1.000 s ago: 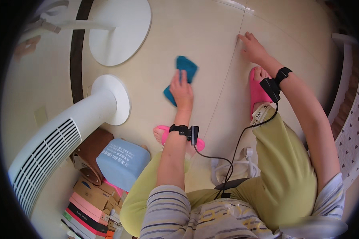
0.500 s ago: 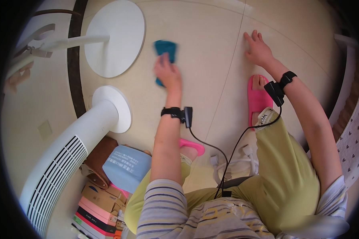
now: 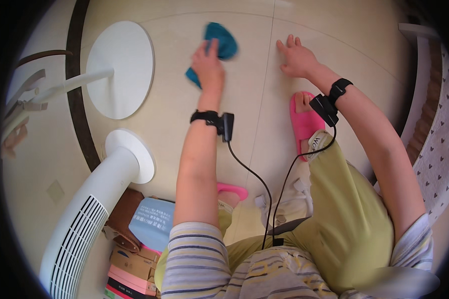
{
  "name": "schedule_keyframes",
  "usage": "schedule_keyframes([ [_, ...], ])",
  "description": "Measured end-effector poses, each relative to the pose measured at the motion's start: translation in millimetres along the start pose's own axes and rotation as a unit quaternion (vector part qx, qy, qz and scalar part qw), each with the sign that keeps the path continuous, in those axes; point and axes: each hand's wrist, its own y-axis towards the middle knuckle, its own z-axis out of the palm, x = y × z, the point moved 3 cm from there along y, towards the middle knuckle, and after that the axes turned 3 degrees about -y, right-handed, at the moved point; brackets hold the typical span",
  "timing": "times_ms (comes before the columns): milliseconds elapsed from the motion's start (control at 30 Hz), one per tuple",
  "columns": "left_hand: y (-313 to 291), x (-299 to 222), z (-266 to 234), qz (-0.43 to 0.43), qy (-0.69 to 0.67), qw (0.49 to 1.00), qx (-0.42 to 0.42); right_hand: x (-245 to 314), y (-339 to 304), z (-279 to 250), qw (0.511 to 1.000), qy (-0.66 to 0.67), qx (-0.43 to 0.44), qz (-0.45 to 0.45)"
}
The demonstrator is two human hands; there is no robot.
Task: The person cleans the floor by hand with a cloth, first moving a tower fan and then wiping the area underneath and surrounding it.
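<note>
A teal cloth [image 3: 227, 44] lies bunched on the pale tiled floor [image 3: 244, 94]. My left hand [image 3: 208, 65] presses down on it with the fingers bent over it, and cloth sticks out beyond the fingertips and below the palm. Off to the right, my right hand [image 3: 298, 57] rests on the tiles with its fingers spread and nothing in it. A black strap with a small box [image 3: 228, 127] sits on my left wrist, and a similar box [image 3: 324, 109] is on the right one. Thin black cables run from both toward my lap.
At the left stand a round white base [image 3: 122, 70] with a pole and a white tower fan [image 3: 97, 199]. A light blue bag [image 3: 152, 224], a brown bag [image 3: 124, 219] and stacked boxes [image 3: 132, 271] sit below the fan. My pink slipper [image 3: 307, 124] is near my right hand.
My left hand has pushed the teal cloth farther forward across the floor, and the cloth has changed shape. The whole view has shifted a little; my right hand still rests on the tiles.
</note>
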Motion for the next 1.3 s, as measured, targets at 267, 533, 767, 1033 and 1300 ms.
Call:
schedule_keyframes([
  [267, -178.5, -74.5, -25.9, 0.095, -0.171, 0.954, 0.228, -8.5, 1.6, -0.7, 0.999, -0.024, 0.008, 0.024],
  [533, -156.2, 52.1, -111.1, -0.197, 0.063, 0.978, -0.026, -12.4, 6.4, 5.5, 0.999, -0.025, -0.032, 0.002],
  [767, -203.4, -62.2, -40.8, -0.042, -0.043, 0.99, 0.125, -4.5, 8.1, 4.9, 0.999, -0.013, -0.015, 0.043],
  [1033, -83.4, -54.3, -41.0, -0.064, -0.165, 0.984, 0.02, -18.5, -6.5, -2.7, 0.998, 0.047, -0.004, 0.046],
  [1300, 44.1, -8.0, 28.2, -0.054, 0.041, 0.998, 0.003, -13.5, -5.7, -2.9, 0.997, 0.073, -0.003, 0.026],
])
